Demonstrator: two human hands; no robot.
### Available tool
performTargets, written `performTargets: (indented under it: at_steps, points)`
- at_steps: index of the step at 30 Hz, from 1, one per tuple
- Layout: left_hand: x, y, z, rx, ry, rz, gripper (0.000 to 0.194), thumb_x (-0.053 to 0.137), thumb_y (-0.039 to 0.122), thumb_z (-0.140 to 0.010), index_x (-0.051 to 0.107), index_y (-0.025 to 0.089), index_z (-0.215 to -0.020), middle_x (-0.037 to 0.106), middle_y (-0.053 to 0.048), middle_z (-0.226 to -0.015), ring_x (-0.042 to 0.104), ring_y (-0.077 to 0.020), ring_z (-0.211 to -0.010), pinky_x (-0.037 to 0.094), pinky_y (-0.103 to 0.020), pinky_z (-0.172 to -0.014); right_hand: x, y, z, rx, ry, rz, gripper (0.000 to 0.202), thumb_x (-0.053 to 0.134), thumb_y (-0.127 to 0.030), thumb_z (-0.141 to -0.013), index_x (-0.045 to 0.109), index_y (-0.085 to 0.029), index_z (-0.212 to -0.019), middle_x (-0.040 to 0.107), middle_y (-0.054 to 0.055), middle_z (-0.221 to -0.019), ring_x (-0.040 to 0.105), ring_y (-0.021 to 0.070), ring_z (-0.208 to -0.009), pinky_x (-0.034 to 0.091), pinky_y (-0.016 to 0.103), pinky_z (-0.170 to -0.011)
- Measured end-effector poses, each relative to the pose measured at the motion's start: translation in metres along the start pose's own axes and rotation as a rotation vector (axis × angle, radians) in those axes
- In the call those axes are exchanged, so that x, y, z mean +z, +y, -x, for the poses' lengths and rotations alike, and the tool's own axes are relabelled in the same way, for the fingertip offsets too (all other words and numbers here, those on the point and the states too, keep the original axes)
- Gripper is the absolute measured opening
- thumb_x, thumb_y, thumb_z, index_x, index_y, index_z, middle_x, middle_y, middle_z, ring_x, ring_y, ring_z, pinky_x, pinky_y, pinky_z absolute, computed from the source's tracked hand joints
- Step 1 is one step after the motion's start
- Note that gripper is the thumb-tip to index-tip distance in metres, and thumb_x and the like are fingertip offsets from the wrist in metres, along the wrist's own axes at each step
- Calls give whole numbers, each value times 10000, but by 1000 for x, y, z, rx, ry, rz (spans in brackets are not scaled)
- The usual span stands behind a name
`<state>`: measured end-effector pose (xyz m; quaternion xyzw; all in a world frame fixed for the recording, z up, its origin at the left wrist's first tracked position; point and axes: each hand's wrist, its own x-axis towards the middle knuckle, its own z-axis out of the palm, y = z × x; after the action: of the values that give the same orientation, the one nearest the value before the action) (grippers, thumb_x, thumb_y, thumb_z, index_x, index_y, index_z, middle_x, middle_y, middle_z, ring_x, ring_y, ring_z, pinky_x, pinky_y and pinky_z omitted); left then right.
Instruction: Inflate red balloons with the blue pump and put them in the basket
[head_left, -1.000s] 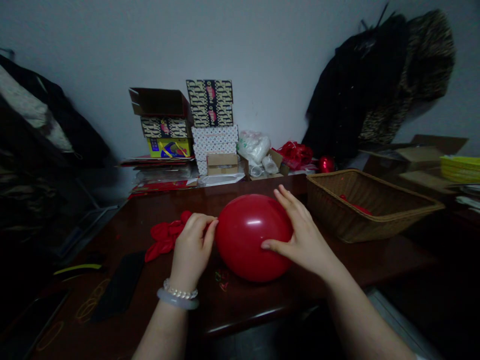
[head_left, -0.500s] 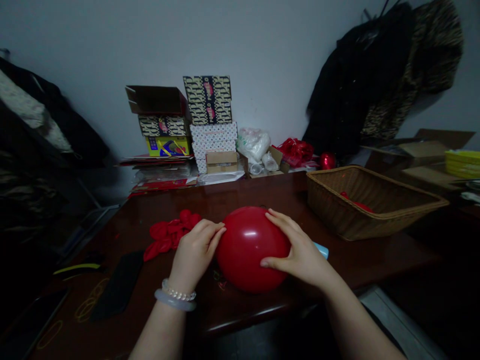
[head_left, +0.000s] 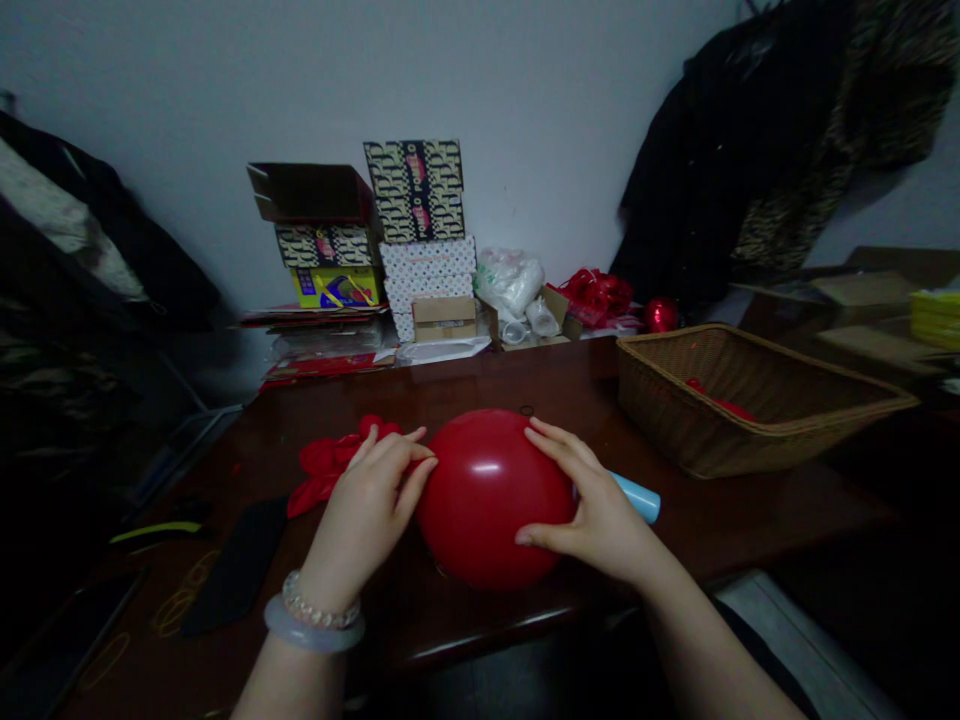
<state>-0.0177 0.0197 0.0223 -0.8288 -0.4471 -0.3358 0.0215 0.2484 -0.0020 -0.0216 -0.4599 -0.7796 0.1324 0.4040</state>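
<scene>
A round, inflated red balloon (head_left: 491, 510) is held between my two hands just above the front of the table. My left hand (head_left: 379, 490) pinches thumb and forefinger together at the balloon's left edge; the neck there is hidden by the fingers. Spread around the right side, my right hand (head_left: 589, 510) grips the balloon with its thumb in front and fingers higher up. Behind my left hand lies a heap of limp red balloons (head_left: 322, 458). A light blue cylinder (head_left: 637, 497) shows partly behind my right hand.
A wicker basket (head_left: 667, 430) with something red inside stands on the right of the brown table (head_left: 555, 375). Stacked boxes (head_left: 427, 270) line the wall. A dark flat object (head_left: 236, 570) and rubber bands (head_left: 176, 605) lie at left.
My left hand has shifted slightly left, and its outer fingers have lifted apart. The balloon has moved a little left; my right hand keeps its grip.
</scene>
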Motion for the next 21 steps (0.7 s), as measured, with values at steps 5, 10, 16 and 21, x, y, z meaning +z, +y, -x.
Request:
performTargets:
  at_steps: [5, 10, 16, 21]
  points:
    - [3, 6, 2, 44, 205, -94, 76, 524, 213, -889, 576, 191, -941, 658, -56, -968, 621, -186, -989, 357, -475, -1071, 6, -9, -7, -83, 88, 30, 967, 765, -548, -638, 293, -300, -1445, 271, 84, -1519, 242, 307, -1397, 266, 519, -1120]
    - [3, 1, 6, 67, 410, -185, 75, 564, 148, -857, 554, 181, -924, 653, -53, -952, 622, -175, -965, 317, -512, -1096, 16, -16, -16, -162, 180, 180, 1010, 703, -652, -639, 248, -283, -1461, 249, 89, -1534, 168, 354, -1416, 120, 615, -1122]
    - [-6, -26, 10, -28, 530, -297, 58, 585, 174, -849, 568, 170, -904, 656, -61, -914, 595, -189, -885, 343, -520, -1075, 49, -8, -5, -94, 472, 33, 654, 521, -505, -859, 318, -219, -1412, 418, 125, -1427, 365, 299, -1323, 276, 553, -1065]
    - [-11, -37, 14, -96, 569, -344, 50, 575, 211, -859, 573, 161, -864, 635, -68, -861, 574, -195, -869, 373, -476, -1063, 104, -7, 14, 0, 65, 42, 95, 559, -247, -869, 636, -245, -924, 674, 21, -905, 579, 201, -934, 326, 450, -957]
